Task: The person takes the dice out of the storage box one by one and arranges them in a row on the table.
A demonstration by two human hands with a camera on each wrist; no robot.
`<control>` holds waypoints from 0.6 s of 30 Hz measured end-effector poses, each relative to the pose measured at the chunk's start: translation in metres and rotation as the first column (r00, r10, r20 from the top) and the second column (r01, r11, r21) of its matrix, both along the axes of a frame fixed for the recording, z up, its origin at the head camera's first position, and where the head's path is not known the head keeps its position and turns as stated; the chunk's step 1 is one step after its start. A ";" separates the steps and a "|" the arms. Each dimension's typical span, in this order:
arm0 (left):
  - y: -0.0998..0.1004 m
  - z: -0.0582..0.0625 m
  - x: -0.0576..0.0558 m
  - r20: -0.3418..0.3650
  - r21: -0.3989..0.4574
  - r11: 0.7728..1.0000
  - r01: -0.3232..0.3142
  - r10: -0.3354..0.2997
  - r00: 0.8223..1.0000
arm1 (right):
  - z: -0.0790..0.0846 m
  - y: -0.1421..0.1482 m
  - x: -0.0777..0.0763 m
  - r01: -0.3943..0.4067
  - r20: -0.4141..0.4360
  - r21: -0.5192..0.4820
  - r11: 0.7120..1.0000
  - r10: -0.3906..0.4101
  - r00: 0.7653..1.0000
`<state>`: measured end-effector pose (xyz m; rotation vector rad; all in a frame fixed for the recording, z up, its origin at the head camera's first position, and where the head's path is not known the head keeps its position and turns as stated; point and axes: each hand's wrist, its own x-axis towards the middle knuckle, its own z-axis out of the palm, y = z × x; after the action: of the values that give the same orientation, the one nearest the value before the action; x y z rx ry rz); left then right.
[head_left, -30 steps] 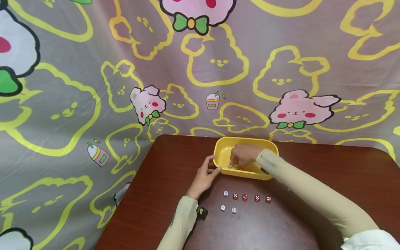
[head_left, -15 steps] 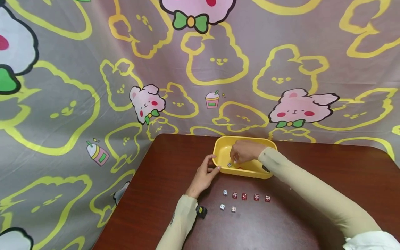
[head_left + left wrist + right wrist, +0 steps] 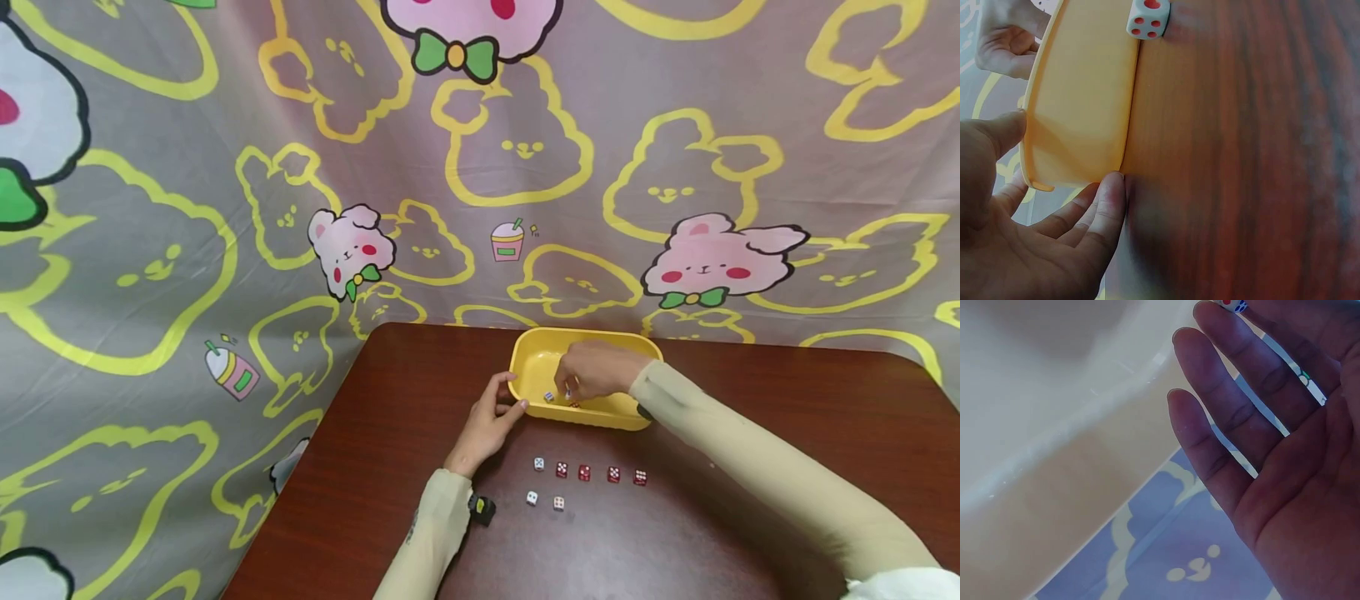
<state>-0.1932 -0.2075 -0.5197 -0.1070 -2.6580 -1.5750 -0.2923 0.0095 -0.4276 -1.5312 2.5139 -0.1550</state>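
A yellow plastic bin [image 3: 585, 419] stands at the back of the table. My left hand [image 3: 485, 429] holds its left end; in the left wrist view the thumb [image 3: 1010, 132] is at the rim and the fingers reach round the end wall. Inside the bin, my right hand [image 3: 600, 369] pinches a small white die [image 3: 1232, 305] with red and blue pips at its fingertips. Below that hand lie a white die [image 3: 549, 397] and a partly hidden red die [image 3: 575, 405] on the bin floor.
In front of the bin is a row of dice: one white [image 3: 539, 464] and several red [image 3: 613, 474]. Nearer me are two white dice [image 3: 532, 497]. The dark brown table [image 3: 360, 442] meets a cartoon-print curtain [image 3: 420, 242] behind and on the left.
My right hand has lifted slightly from the bin floor, bringing the pinched die and the red die into sight. The left hand stays on the bin's end.
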 end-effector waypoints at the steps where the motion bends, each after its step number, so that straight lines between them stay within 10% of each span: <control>1: 0.000 0.000 0.000 -0.002 0.001 1.000 0.001 -0.001 1.000 | 0.001 0.001 0.001 0.007 0.001 0.006 1.000 -0.007 1.000; 18: 0.000 0.002 -0.001 0.014 0.001 1.000 0.002 -0.002 1.000 | 0.015 0.007 0.020 -0.019 -0.070 -0.011 1.000 0.018 0.997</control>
<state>-0.1937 -0.2072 -0.5179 -0.0989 -2.6680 -1.5832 -0.2725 0.0167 -0.4130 -1.5900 2.5553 -0.1154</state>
